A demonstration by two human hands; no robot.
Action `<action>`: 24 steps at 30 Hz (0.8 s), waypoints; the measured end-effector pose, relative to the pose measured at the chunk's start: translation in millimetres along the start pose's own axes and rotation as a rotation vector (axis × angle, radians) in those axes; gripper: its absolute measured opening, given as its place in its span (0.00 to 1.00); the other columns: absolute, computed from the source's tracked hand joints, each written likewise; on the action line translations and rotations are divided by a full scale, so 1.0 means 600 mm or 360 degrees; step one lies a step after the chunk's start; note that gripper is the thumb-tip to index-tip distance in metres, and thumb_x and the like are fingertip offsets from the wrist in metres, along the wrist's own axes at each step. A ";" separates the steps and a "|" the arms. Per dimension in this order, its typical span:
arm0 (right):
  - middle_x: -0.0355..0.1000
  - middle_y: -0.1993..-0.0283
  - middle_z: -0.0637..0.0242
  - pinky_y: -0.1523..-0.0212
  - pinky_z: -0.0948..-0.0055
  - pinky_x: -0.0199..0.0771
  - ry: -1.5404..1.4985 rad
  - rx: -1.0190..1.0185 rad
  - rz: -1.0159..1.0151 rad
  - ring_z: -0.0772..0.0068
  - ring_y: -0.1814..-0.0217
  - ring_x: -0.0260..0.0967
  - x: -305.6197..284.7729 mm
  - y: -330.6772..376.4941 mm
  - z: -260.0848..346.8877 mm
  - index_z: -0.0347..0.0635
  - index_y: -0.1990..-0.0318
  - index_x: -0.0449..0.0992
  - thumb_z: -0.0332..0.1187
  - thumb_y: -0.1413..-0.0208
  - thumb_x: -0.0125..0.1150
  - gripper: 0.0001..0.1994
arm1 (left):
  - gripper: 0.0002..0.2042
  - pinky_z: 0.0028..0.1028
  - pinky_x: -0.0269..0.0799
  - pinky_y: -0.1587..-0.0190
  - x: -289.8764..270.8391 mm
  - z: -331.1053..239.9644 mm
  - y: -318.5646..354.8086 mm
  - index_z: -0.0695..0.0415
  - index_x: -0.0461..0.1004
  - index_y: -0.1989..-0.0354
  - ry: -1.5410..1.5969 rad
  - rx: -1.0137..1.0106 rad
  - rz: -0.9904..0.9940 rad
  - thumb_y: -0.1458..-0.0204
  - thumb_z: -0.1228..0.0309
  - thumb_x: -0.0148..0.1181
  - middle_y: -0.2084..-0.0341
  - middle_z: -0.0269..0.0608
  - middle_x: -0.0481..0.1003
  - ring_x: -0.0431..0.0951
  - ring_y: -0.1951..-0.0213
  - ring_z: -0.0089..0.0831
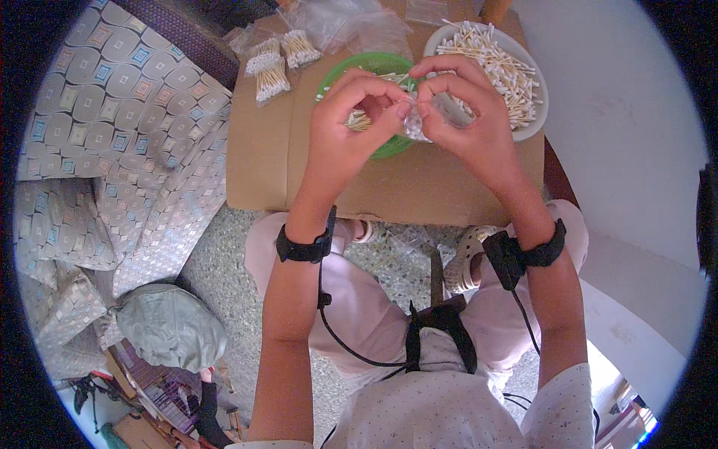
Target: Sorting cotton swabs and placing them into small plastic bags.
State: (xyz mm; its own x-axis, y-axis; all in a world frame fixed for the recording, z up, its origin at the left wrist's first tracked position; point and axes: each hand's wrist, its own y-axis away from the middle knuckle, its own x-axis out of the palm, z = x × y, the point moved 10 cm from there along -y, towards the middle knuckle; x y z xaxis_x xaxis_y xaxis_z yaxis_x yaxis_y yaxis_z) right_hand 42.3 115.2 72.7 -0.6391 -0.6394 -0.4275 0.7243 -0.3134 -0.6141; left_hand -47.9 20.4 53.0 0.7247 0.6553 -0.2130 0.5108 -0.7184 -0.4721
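My left hand [334, 138] and my right hand [482, 133] meet over the cardboard surface [262, 161], thumbs and fingers pinched. Between them they grip the top of a small clear plastic bag [416, 129]; white cotton tips show in its lower part. Fingers hide much of the bag's mouth. Below the left hand stands a green plastic basket [364, 58] with loose cotton swabs inside. A white bowl [541, 118] heaped with cotton swabs [499, 75] sits beyond the right hand, which covers part of its near left side.
Filled bags of cotton swabs [271, 75] lie at the far left of the cardboard. Clear empty bags [374, 31] are heaped along its far edge. Patterned cloth [127, 112] hangs at left, and a white wall [621, 150] rises at right. My legs flank the near edge.
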 end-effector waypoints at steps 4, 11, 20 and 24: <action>0.72 0.59 0.67 0.51 0.66 0.63 0.0007 -0.0008 -0.0006 0.61 0.55 0.67 -0.001 0.000 0.001 0.43 0.72 0.73 0.28 0.63 0.62 0.08 | 0.05 0.17 0.62 0.72 0.001 -0.004 0.000 0.60 0.74 0.70 -0.0015 0.0030 0.0005 0.56 0.78 0.60 0.76 0.31 0.69 0.66 0.75 0.17; 0.71 0.59 0.64 0.49 0.66 0.63 -0.0025 0.0041 -0.0011 0.61 0.54 0.67 0.002 0.001 -0.002 0.42 0.71 0.73 0.29 0.61 0.62 0.08 | 0.04 0.17 0.54 0.75 0.004 0.020 0.005 0.58 0.73 0.71 0.0043 -0.0133 0.0010 0.57 0.77 0.60 0.80 0.27 0.63 0.58 0.78 0.15; 0.70 0.56 0.65 0.47 0.67 0.62 -0.0085 0.0079 0.0045 0.62 0.50 0.66 0.005 0.002 -0.011 0.43 0.71 0.73 0.29 0.61 0.62 0.07 | 0.04 0.16 0.51 0.76 0.004 0.029 0.009 0.58 0.71 0.71 0.0134 -0.0184 -0.0073 0.55 0.76 0.59 0.81 0.24 0.59 0.55 0.78 0.14; 0.70 0.56 0.65 0.47 0.67 0.62 -0.0108 0.0129 0.0066 0.62 0.50 0.66 0.004 0.002 -0.013 0.42 0.70 0.74 0.28 0.61 0.62 0.07 | 0.04 0.15 0.50 0.77 0.008 0.032 0.011 0.58 0.72 0.70 0.0152 -0.0293 -0.0013 0.55 0.76 0.59 0.81 0.24 0.58 0.55 0.78 0.13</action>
State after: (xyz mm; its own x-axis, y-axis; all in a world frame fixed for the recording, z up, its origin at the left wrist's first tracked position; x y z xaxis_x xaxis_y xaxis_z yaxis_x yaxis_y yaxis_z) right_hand 39.5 118.7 65.6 -0.5912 -0.6983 -0.4035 0.7699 -0.3397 -0.5402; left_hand -50.1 23.3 32.6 0.7565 0.6422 -0.1235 0.5863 -0.7497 -0.3071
